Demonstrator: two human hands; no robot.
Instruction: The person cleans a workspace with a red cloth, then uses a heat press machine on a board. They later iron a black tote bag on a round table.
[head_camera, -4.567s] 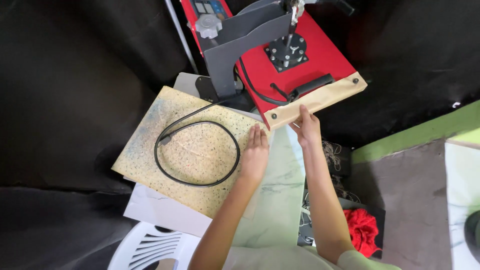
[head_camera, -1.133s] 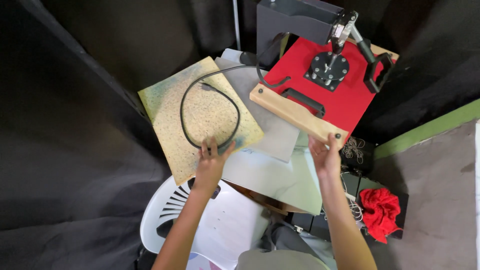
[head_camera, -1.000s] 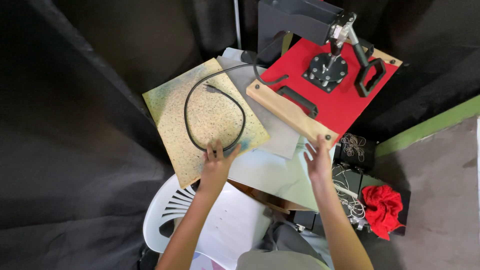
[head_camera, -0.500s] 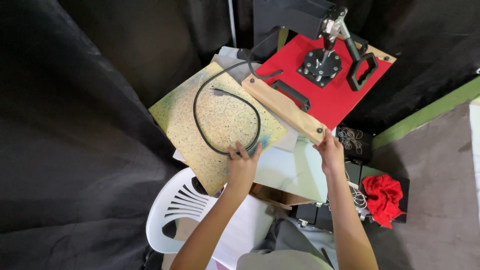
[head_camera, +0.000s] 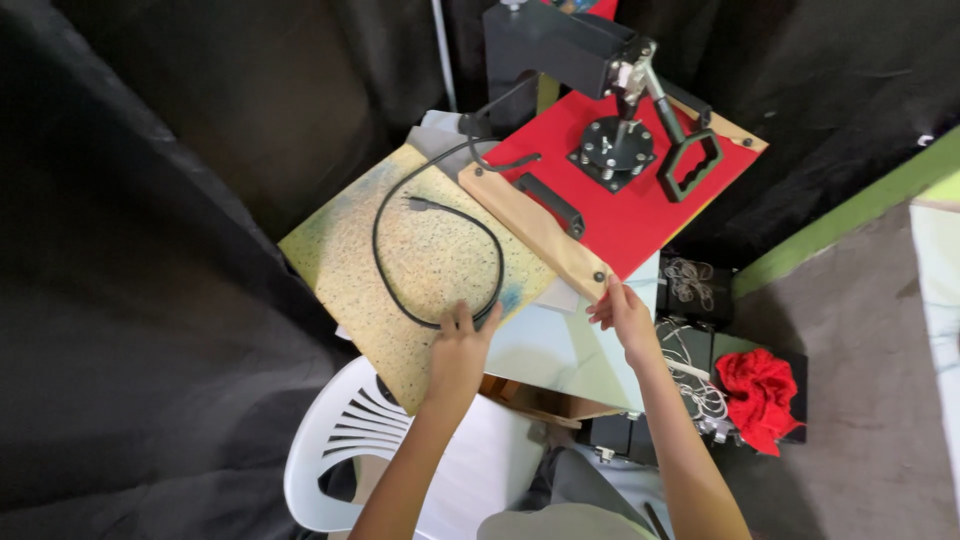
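Looking down now: my left hand (head_camera: 462, 345) lies flat, fingers spread, on the near edge of the speckled yellow board (head_camera: 420, 270), fingertips touching the loop of black power cord (head_camera: 440, 255) that lies curled across it; the hand presses rather than grips, nothing is closed in it. My right hand (head_camera: 622, 315) sits at the near corner of the heat press (head_camera: 620, 175), loosely open, fingers touching the end of the pale wooden base strip (head_camera: 535, 232) by its bolt; whether it has a real hold on that corner I cannot tell, the fingers hide the contact.

The press itself stands on the pale tabletop (head_camera: 555, 350), red platen up, black handle (head_camera: 688, 165) and round adjusting plate (head_camera: 612, 150) on top, the dark arm at the back; its wooden strip lies just beside the board's right edge, overlapping a grey sheet (head_camera: 565, 295) between them. The cord runs from the back of the press and its plug end lies free on the board, connected to nothing.

My judgement: setting-out stage; press and board are placed side by side, hands at their edges; cord not plugged in, press not closed, nothing on the platen. A white plastic chair (head_camera: 340, 440) stands below the board; a red cloth (head_camera: 755, 395) lies on dark boxes to the right; black fabric hangs all round.
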